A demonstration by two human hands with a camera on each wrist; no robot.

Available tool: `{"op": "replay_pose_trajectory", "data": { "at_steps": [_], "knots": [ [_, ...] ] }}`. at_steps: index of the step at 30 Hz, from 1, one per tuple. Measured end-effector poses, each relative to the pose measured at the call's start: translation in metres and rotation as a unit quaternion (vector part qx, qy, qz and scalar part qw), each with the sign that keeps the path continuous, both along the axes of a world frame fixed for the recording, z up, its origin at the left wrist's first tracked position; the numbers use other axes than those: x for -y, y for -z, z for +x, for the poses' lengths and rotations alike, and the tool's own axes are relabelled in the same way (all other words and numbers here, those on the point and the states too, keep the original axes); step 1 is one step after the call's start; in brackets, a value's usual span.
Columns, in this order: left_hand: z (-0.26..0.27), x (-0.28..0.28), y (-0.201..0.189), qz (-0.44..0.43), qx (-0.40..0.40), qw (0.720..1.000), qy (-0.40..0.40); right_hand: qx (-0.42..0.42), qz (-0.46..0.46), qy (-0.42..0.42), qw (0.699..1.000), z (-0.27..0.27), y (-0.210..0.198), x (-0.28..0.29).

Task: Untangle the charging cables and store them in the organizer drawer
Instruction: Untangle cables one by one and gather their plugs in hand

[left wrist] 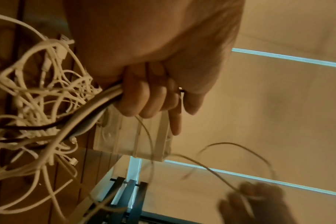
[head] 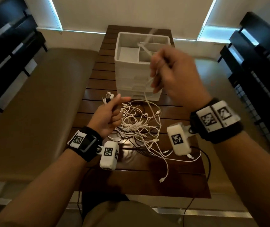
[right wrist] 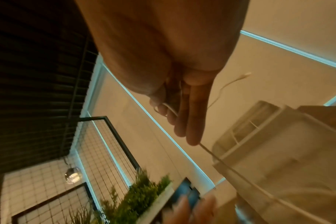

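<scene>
A tangle of white and black charging cables (head: 140,126) lies on the wooden table (head: 172,177) in front of a white organizer (head: 139,79) with open compartments on top. My left hand (head: 110,113) grips a bundle of cable ends (head: 108,97) at the tangle's left edge; in the left wrist view its fingers (left wrist: 144,98) are curled round the cables (left wrist: 38,106). My right hand (head: 168,74), raised in front of the organizer, pinches one white cable (head: 147,89) that runs down into the pile. In the right wrist view that cable (right wrist: 169,109) crosses the fingers (right wrist: 190,121).
Beige padded benches (head: 32,112) flank the narrow table. Dark slatted furniture (head: 262,63) stands at both sides. A black cord (head: 208,161) runs off the table's near right corner. A green plant (right wrist: 136,197) and wire-grid panel (right wrist: 98,151) show in the right wrist view.
</scene>
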State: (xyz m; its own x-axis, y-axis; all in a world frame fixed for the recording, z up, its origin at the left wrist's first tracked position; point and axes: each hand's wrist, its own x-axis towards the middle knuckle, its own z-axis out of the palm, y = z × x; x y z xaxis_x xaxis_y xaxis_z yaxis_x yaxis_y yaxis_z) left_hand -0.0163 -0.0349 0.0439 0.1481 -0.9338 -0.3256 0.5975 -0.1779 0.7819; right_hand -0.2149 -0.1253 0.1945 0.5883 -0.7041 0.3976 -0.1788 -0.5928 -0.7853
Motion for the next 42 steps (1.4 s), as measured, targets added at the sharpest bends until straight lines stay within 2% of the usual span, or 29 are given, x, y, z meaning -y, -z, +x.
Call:
{"op": "replay_pose_trajectory", "data": {
  "at_steps": [3, 5, 7, 11, 18, 19, 22, 23, 24, 26, 28, 30, 32, 34, 39, 42],
  "knots": [
    [-0.007, -0.002, -0.022, -0.053, 0.011, 0.998, 0.027, -0.069, 0.037, -0.036, 0.996, -0.003, 0.039, -0.009],
    [-0.011, -0.001, -0.031, -0.073, 0.029, 0.996, 0.047, -0.127, 0.018, -0.080, 0.988, -0.006, 0.065, -0.017],
    [-0.016, 0.001, -0.035, -0.075, 0.060, 0.994, 0.045, -0.189, -0.005, -0.129, 0.974, -0.010, 0.089, -0.025],
    [-0.023, 0.002, -0.033, -0.059, 0.100, 0.993, 0.035, -0.256, -0.027, -0.195, 0.946, -0.020, 0.119, -0.030],
    [-0.019, 0.006, -0.028, -0.057, 0.067, 0.996, 0.009, -0.384, 0.019, -0.211, 0.899, -0.035, 0.153, -0.035],
    [-0.017, 0.005, -0.029, -0.062, 0.070, 0.996, 0.004, -0.407, 0.031, -0.210, 0.889, -0.038, 0.157, -0.035],
    [-0.012, 0.004, -0.031, -0.065, 0.084, 0.994, -0.017, -0.501, 0.052, -0.227, 0.834, -0.043, 0.168, -0.036],
    [-0.012, 0.004, -0.031, -0.062, 0.092, 0.994, -0.018, -0.508, 0.062, -0.219, 0.831, -0.045, 0.172, -0.035],
    [-0.012, 0.003, -0.031, -0.057, 0.099, 0.993, -0.016, -0.499, 0.068, -0.200, 0.841, -0.046, 0.174, -0.033],
    [-0.014, 0.001, -0.030, -0.052, 0.114, 0.992, -0.004, -0.428, 0.048, -0.128, 0.893, -0.043, 0.169, -0.024],
    [-0.019, -0.004, -0.029, -0.052, 0.130, 0.990, 0.020, -0.300, 0.025, -0.030, 0.953, -0.036, 0.153, -0.015],
    [-0.027, -0.008, -0.029, -0.052, 0.138, 0.988, 0.041, -0.153, 0.091, 0.036, 0.983, -0.023, 0.125, -0.014],
    [-0.033, -0.011, -0.030, -0.052, 0.149, 0.986, 0.056, -0.047, 0.221, 0.031, 0.974, -0.008, 0.102, -0.018],
    [-0.038, -0.013, -0.029, -0.058, 0.162, 0.983, 0.072, 0.003, 0.302, 0.005, 0.953, 0.002, 0.088, -0.021],
    [-0.043, -0.021, -0.024, -0.085, 0.203, 0.970, 0.101, 0.094, 0.387, -0.033, 0.916, 0.009, 0.086, -0.023],
    [-0.043, -0.023, -0.024, -0.067, 0.197, 0.977, 0.041, 0.087, 0.343, -0.053, 0.934, 0.004, 0.088, -0.027]
  ]
}}
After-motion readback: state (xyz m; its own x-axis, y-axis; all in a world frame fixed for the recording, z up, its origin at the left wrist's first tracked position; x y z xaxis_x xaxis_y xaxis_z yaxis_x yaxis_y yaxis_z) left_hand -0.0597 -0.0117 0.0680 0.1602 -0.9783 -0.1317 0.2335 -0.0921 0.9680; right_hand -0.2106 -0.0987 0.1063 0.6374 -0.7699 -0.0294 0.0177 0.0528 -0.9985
